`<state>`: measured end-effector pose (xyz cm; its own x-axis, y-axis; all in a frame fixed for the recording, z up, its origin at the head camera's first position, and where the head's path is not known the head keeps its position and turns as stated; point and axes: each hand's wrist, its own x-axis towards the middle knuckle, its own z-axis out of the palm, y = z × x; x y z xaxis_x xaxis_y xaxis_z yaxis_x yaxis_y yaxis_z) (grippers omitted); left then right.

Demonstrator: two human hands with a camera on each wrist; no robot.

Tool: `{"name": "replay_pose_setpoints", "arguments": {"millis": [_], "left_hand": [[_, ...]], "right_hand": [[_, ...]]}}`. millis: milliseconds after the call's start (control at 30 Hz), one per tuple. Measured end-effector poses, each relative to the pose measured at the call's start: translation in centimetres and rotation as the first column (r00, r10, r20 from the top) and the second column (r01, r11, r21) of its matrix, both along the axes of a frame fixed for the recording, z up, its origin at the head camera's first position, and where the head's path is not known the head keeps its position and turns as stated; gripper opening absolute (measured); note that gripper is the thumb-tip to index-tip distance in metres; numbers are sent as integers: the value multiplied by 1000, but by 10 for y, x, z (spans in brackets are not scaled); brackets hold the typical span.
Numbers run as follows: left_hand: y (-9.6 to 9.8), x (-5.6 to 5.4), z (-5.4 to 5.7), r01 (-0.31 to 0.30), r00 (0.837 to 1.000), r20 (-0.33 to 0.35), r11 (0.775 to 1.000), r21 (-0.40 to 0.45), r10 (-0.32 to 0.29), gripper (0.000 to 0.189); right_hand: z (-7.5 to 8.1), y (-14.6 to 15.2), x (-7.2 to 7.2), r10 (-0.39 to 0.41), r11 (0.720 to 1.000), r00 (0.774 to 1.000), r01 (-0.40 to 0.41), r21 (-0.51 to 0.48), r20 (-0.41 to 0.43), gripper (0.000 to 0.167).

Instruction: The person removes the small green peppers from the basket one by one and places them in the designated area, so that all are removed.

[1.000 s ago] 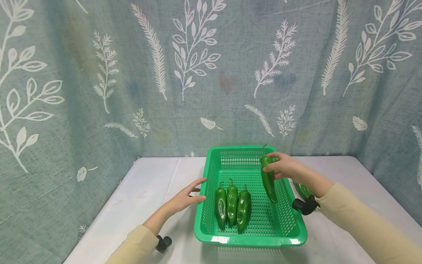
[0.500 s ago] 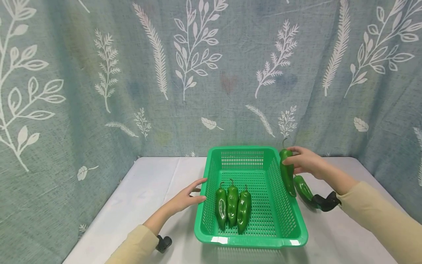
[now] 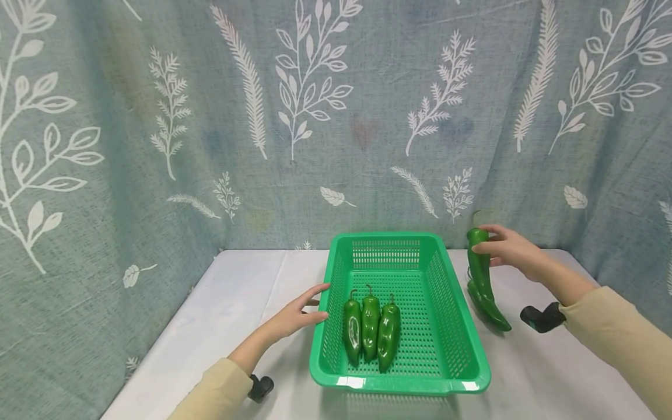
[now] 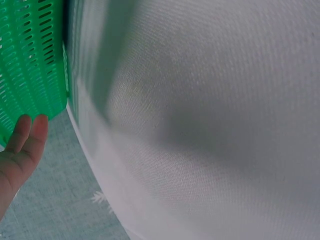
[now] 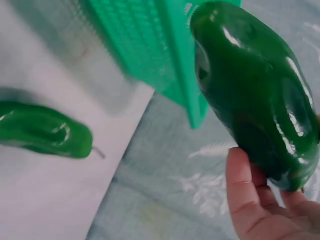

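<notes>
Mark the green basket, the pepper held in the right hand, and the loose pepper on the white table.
Green basket (image 3: 399, 385): head view, on its near rim.
Held pepper (image 5: 256, 95): right wrist view, middle of its glossy body.
Loose pepper (image 5: 42, 131): right wrist view, middle of its visible body.

The raised pepper (image 5: 250, 90), the pepper on the tabletop (image 5: 42, 130) and the three peppers in the basket (image 3: 370, 329) were deep green with white highlights; the basket (image 3: 399, 385) was a brighter green, patterned with rows of slots in its walls and a grid of small holes in its floor. The tabletop (image 3: 546, 373) was plain white, and the curtain (image 3: 367, 192) was mottled grey-teal, printed with white leafy sprigs and feathery fronds over faint reddish, bluish and yellowish patches. Both sleeves (image 3: 619, 338) were beige, both wrist units (image 3: 546, 318) black.
</notes>
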<state>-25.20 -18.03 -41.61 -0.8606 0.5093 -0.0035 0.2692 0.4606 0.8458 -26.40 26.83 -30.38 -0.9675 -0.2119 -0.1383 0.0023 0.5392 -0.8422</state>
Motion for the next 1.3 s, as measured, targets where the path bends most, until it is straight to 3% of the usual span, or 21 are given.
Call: {"name": "replay_pose_setpoints", "arguments": {"millis": [267,600,1300], "left_hand": [[0,1,1,-6,1000,-7,1000,-2,6,64],[-1,1,0,-10,1000,-1,1000,-7,10,64],[0,2,1,-15,1000,17,1000,-8,15,65]], "right_hand": [[-9,18,-4,-19,1000,996,17,-14,-86,76],[-21,30,-7,-55,998,991,57,10,-125,74],[-63,66,-8,-135,977,990,139,161,-36,82]]}}
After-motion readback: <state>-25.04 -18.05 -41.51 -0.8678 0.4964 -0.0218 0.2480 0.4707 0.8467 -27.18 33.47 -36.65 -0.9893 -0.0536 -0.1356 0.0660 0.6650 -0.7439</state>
